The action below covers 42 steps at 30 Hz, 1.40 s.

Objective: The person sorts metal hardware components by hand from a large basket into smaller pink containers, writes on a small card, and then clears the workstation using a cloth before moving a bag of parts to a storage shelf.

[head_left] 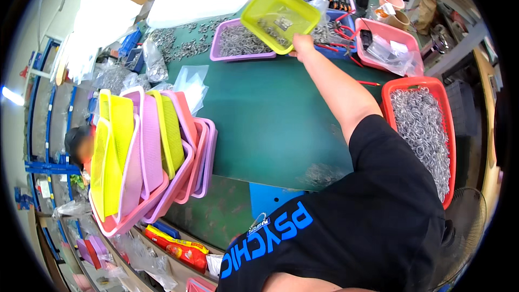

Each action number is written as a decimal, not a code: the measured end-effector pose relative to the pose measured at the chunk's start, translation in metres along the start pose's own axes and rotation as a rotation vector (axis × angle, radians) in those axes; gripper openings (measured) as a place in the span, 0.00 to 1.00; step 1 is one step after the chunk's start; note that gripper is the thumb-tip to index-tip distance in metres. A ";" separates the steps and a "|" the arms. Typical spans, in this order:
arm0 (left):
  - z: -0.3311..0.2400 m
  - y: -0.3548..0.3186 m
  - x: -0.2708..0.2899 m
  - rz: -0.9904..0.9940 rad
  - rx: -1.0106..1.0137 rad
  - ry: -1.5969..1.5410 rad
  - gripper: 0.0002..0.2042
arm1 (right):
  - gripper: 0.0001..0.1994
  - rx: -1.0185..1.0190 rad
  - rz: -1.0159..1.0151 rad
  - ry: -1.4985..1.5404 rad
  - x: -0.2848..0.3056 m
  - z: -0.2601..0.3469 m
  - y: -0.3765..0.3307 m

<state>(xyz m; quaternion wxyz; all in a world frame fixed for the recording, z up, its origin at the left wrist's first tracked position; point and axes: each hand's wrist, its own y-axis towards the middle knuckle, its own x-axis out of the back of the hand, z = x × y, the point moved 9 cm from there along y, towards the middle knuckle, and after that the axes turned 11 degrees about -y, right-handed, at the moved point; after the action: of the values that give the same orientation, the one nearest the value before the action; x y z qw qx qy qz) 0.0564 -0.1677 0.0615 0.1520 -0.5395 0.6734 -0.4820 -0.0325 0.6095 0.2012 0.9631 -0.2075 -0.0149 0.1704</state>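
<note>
A yellow tray, nearly emptied, is being gripped at its edge by the right hand and tipped over the purple tray at the table's far edge, while the left hand is not being shown.

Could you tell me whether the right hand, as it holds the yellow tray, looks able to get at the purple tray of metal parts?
Probably yes: the right hand holds the yellow tray tilted just above the purple tray, with nothing between them, though its grip is taken up.

The shallow yellow plastic tray is rectangular with rounded corners. It is lifted and tilted above the far side of the green table, held at its near rim. A few small grey metal parts lie inside it, near the middle.
</note>
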 end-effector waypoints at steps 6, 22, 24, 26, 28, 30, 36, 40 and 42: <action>-0.038 0.014 -0.021 0.115 -0.100 0.119 0.25 | 0.14 0.063 0.087 0.011 0.037 0.011 -0.080; -0.094 0.033 -0.082 0.407 -0.225 -0.044 0.20 | 0.21 0.143 0.448 -0.311 0.075 0.052 -0.186; -0.110 0.012 -0.084 0.284 -0.235 0.017 0.22 | 0.20 0.103 0.357 -0.338 0.101 0.060 -0.172; -0.102 0.017 -0.081 0.330 -0.191 -0.103 0.22 | 0.20 0.138 0.300 -0.393 0.133 0.074 -0.174; -0.081 0.032 -0.073 0.328 -0.174 -0.081 0.22 | 0.18 0.199 0.079 -0.695 0.182 0.110 -0.161; -0.072 0.048 -0.070 0.289 -0.288 0.147 0.22 | 0.17 0.114 -0.049 -0.507 0.216 0.137 -0.165; -0.077 0.029 -0.070 0.265 -0.210 0.128 0.23 | 0.18 0.381 -0.212 -0.323 0.240 0.193 -0.113; -0.052 0.055 -0.065 0.291 -0.146 0.074 0.22 | 0.19 0.540 -0.316 -0.576 0.233 0.218 -0.062; -0.044 0.055 -0.054 0.252 -0.171 0.059 0.22 | 0.19 0.487 -0.331 -0.559 0.204 0.220 -0.070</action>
<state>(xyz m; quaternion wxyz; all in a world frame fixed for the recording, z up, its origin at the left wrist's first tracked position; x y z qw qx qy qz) 0.0122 -0.1018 0.0213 0.1450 -0.4473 0.7787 -0.4154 0.1603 0.7044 0.4223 0.9574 0.0860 -0.2688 0.0615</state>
